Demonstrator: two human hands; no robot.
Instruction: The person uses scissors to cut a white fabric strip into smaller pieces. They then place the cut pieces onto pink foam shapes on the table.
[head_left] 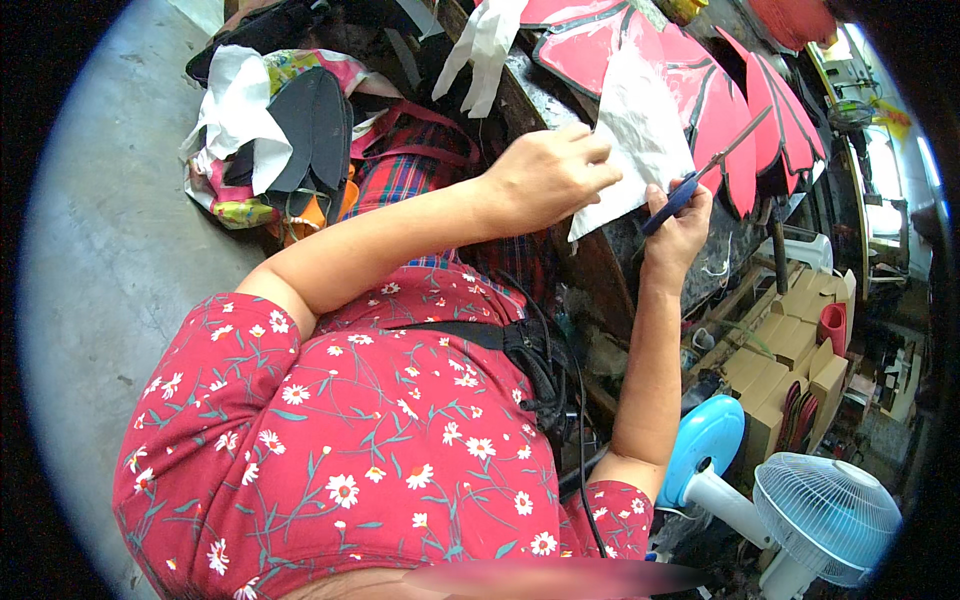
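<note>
My left hand point(548, 180) is closed at the left edge of a thin white sheet point(640, 120), its fingers curled and pinching it; I cannot tell if it is paper or cloth. The sheet hangs over the near edge of the workbench. In my right hand point(682, 228) is a pair of scissors with blue handles point(668, 206), the metal blades point(735, 146) pointing up and to the right. The scissors are at the sheet's lower right corner. Behind the sheet lie several pink pieces with black outlines point(715, 130), rounded and overlapping.
At upper left, a colourful bag point(210, 190) holds black sole-shaped pieces point(318, 130) and white scraps point(240, 110). Another white strip point(490, 55) hangs off the bench. Cardboard boxes point(785, 335) stand at right, and a blue and white fan point(825, 515) at lower right.
</note>
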